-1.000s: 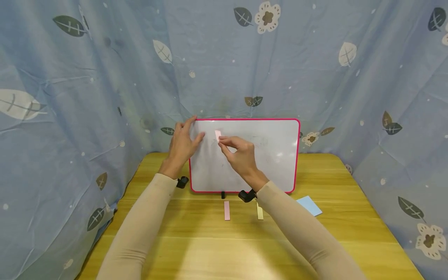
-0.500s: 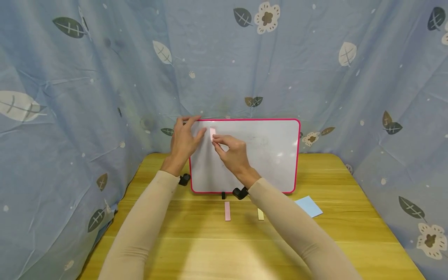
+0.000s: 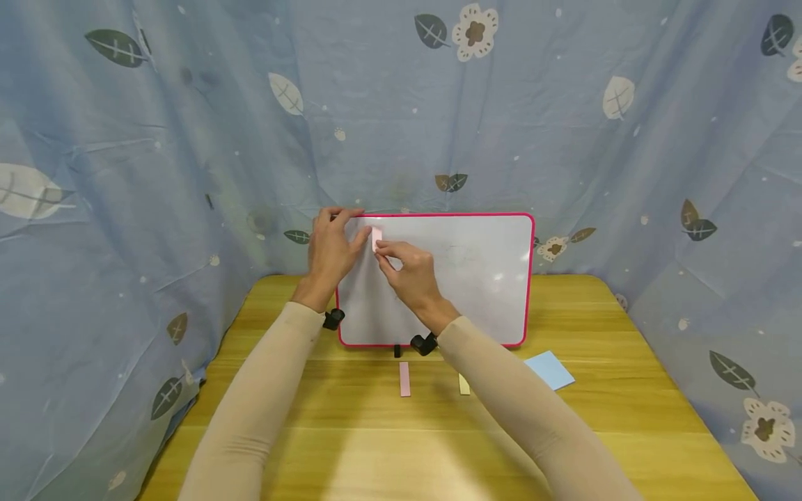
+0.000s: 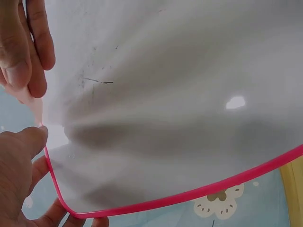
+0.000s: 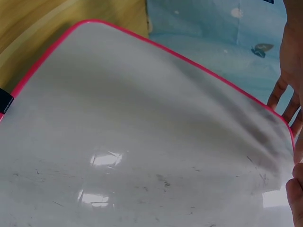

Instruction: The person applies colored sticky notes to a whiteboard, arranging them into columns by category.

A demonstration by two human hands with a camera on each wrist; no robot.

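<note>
A whiteboard (image 3: 476, 278) with a pink-red rim stands upright at the back of the table. My left hand (image 3: 328, 254) holds its upper left corner; in the left wrist view several fingers reach behind the rim (image 4: 156, 206) and the thumb is near the front edge. My right hand (image 3: 410, 278) pinches the lower end of a pale pink sticky note strip (image 3: 376, 236) between thumb and index finger. The strip stands nearly vertical against the board's upper left area, close to the left thumb. Whether its whole back touches the board cannot be seen.
On the wooden table (image 3: 376, 445) before the board lie a pink strip (image 3: 404, 379), a yellow strip (image 3: 464, 385) partly behind the right sleeve, and a blue square note (image 3: 551, 369). A small black foot (image 3: 397, 351) sits under the board. Patterned curtains (image 3: 376, 104) surround the table.
My right hand has moved left with the pink sticky note strip, which has straightened from a slight tilt. My left hand stays at the corner, its thumb a little nearer the strip.
</note>
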